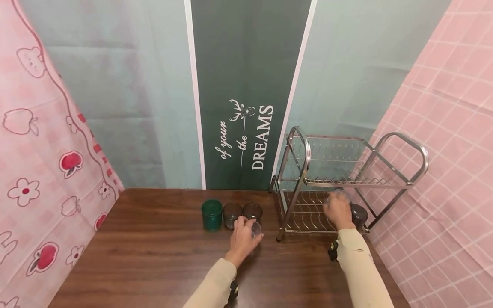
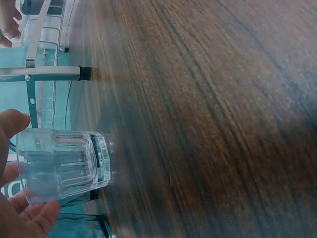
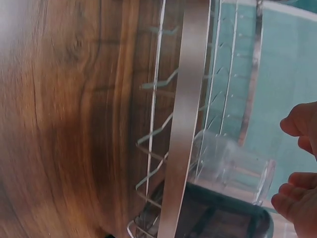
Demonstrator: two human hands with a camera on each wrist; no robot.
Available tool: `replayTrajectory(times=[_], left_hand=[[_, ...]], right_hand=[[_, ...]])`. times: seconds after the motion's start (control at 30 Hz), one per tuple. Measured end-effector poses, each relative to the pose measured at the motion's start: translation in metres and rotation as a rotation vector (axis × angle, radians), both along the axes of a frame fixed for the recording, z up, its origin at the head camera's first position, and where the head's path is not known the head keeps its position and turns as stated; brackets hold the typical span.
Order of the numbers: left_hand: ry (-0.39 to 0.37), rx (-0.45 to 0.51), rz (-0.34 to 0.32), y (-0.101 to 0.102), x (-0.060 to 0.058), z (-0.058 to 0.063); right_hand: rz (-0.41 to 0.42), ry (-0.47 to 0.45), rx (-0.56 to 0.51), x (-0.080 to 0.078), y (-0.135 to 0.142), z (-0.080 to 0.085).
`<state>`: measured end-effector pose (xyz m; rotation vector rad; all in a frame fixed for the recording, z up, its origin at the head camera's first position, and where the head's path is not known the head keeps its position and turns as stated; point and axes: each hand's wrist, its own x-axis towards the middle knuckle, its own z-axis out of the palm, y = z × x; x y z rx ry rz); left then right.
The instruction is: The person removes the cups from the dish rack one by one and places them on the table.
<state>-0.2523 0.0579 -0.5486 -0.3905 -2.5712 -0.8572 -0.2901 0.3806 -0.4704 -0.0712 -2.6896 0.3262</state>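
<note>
A: Which way does the clear tumbler lie from our left hand?

B: Right beneath it, just below the middle of the head frame. We have thumb and fingers curled round its rim, its base on the tabletop.

A: And its long axis?

B: Upright, mouth up, so we judge that our grip from above lines up with it.

A: What about our right hand?

B: That grip is apart, fingers spread just beside the second glass, which sits mouth down in the metal rack, right of the frame, next to the dark cup.

A: So which hand is nearer the tumbler?

B: Our left, plainly; the rack's near leg stands between it and our right.
</note>
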Motion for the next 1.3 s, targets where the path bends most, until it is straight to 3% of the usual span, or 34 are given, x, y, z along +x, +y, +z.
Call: replayTrajectory(times=[0.17,0.33,0.47,0.63,0.8,1.07,1.3], left_hand=[[0.027,0.000,-0.009,0.002,-0.002,-0.001],[0.065,-0.074,-0.031,0.004,-0.001,-0.002],[0.122,-0.144,-0.042,0.007,-0.002,-0.004],[0.141,-0.175,-0.042,0.009,-0.001,-0.004],[0.102,-0.176,-0.038,0.008,0.000,-0.002],[0.052,-0.173,-0.046,0.006,0.002,0.003],[0.019,-0.167,-0.063,0.006,0.003,0.005]], right_hand=[[-0.014,-0.017,0.032,-0.006,0.008,0.005],[-0.026,-0.083,0.105,-0.014,0.017,0.007],[-0.056,-0.176,0.085,-0.018,0.021,0.011],[-0.098,-0.249,0.037,-0.021,0.021,0.014],[-0.103,-0.304,0.008,-0.023,0.017,0.014],[-0.057,-0.389,0.052,-0.028,0.017,0.008],[-0.073,-0.373,0.073,-0.029,0.019,0.006]])
